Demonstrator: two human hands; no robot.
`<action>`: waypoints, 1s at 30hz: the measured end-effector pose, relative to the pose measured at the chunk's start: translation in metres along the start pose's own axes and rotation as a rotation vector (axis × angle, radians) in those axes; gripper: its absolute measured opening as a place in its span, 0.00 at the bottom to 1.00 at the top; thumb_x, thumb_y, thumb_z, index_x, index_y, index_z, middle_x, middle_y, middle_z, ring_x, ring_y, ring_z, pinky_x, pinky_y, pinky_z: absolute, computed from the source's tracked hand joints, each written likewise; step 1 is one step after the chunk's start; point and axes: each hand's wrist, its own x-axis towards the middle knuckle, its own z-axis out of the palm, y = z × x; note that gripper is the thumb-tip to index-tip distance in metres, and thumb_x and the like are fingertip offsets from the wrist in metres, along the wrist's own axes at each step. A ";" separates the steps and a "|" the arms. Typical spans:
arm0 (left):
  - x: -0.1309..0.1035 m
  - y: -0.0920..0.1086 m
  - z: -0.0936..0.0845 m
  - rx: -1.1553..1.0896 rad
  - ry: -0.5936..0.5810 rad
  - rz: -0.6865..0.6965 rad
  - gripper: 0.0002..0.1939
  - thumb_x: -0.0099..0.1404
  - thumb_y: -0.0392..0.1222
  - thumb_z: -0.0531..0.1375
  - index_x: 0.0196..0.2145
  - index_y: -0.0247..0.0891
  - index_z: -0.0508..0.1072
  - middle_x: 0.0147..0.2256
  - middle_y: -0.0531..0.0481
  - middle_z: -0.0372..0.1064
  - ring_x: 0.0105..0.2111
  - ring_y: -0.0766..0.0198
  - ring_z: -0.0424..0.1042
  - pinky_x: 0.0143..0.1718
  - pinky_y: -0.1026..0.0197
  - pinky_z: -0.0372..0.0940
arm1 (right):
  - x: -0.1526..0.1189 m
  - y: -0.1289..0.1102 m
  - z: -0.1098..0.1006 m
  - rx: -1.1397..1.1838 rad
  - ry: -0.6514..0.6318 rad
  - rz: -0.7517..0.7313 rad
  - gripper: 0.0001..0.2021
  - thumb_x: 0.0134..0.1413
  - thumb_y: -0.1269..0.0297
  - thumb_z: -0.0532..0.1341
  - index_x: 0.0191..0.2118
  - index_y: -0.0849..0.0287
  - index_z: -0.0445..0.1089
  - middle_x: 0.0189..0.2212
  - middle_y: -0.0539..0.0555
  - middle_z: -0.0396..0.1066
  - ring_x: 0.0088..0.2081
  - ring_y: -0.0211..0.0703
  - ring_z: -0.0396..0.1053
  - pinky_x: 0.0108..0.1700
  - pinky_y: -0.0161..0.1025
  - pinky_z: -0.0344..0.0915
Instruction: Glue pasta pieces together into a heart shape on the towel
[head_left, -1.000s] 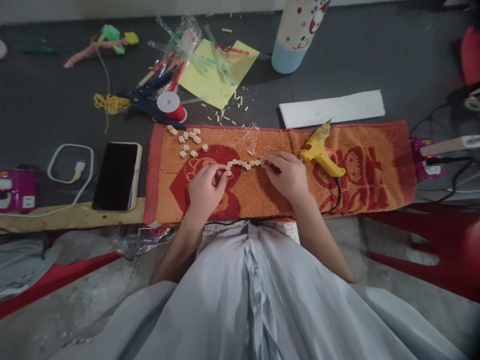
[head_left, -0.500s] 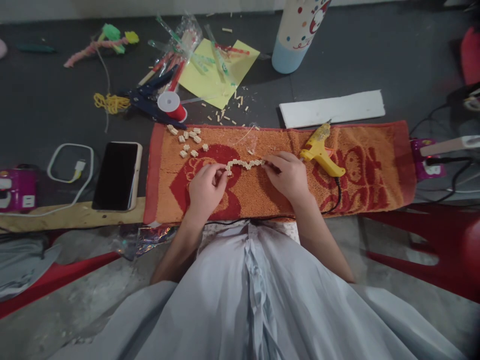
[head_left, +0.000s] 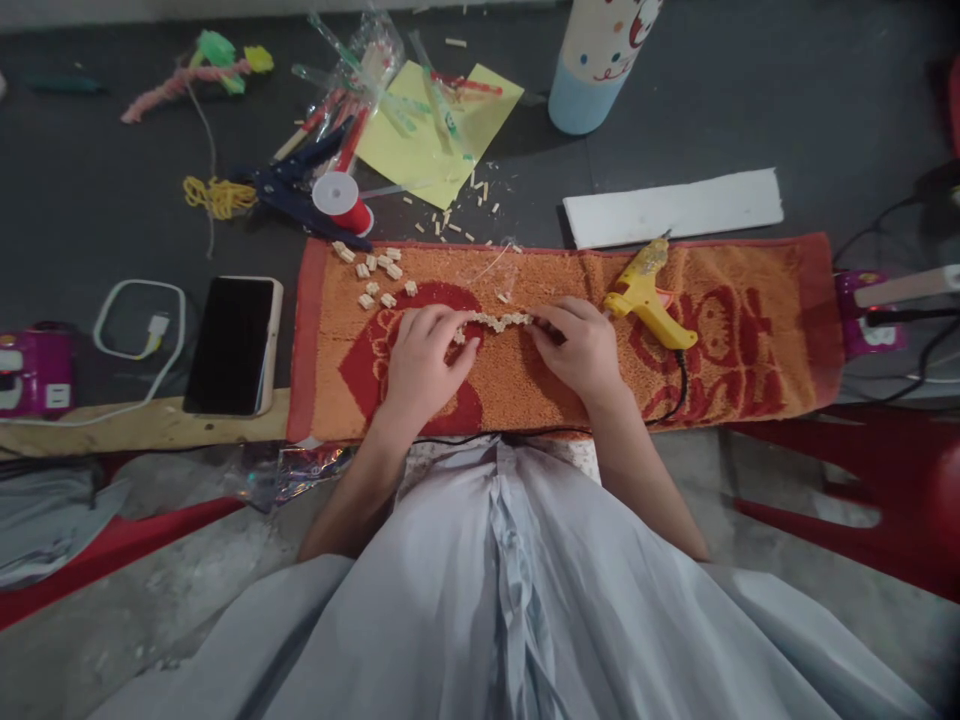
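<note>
A zigzag strip of small pale wooden pieces (head_left: 499, 322) spans the gap between my two hands, above the orange towel (head_left: 517, 390). My left hand (head_left: 429, 362) curls around the strip's left end, its fingers over the top and the thumb on the near side; the fingers partly hide that end. The right end is pinched between the thumb and fingers of my right hand (head_left: 581, 350). Close to my right hand, a yellow glue gun (head_left: 649, 300) lies on the towel. Several small clusters of wooden pieces (head_left: 388, 265) rest at the towel's upper left.
Beyond the towel lie a red thread spool (head_left: 346, 207), dark blue pliers (head_left: 289, 190), yellow paper (head_left: 412, 140) and a white board (head_left: 675, 208). A bottle (head_left: 592, 80) stands at the back. A phone (head_left: 232, 345) lies left of the towel. The glue gun's cord (head_left: 679, 390) trails along the front edge.
My left hand has moved its fingers forward over the strip's left end, covering more of it, with the thumb spread further. My right hand keeps its pinch. The view has shifted slightly.
</note>
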 end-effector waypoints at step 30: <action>0.025 0.004 0.022 -0.075 -0.203 0.063 0.20 0.71 0.41 0.52 0.59 0.43 0.67 0.51 0.47 0.72 0.52 0.54 0.65 0.57 0.51 0.58 | 0.004 -0.002 -0.001 -0.030 -0.053 0.048 0.10 0.62 0.63 0.56 0.41 0.56 0.74 0.34 0.56 0.74 0.38 0.49 0.71 0.40 0.44 0.68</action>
